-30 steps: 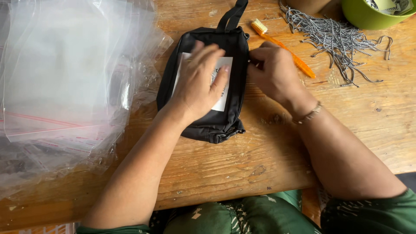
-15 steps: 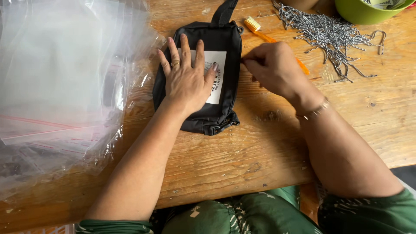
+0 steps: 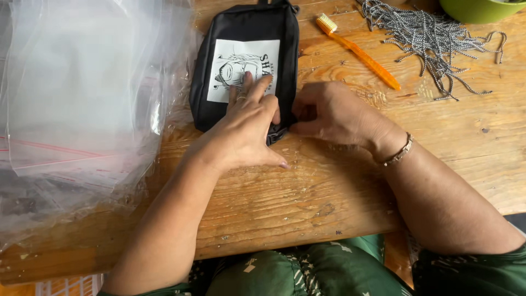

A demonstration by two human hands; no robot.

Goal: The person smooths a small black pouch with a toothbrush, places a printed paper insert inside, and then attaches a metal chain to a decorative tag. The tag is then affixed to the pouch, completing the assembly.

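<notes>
Black pouch (image 3: 246,66) w/ white printed patch lies flat on the wooden table (image 3: 329,192), near the far edge. Left hand (image 3: 244,129) spread flat on its near end, prob. pinning it; right hand (image 3: 329,112) pinches the pouch's near-right corner, fingers curled. Clear bags (image 3: 76,109) crowd the left; orange toothbrush (image 3: 359,50) & cords (image 3: 433,38) sit right; bare wood toward the near edge.

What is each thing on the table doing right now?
Black pouch: flat, label up.
Left hand: pressing on the pouch.
Right hand: at the pouch's near corner.
Orange toothbrush: lying loose.
Cords: heaped.
Clear plastic bags: piled, empty.
Green bowl: upright.
</notes>
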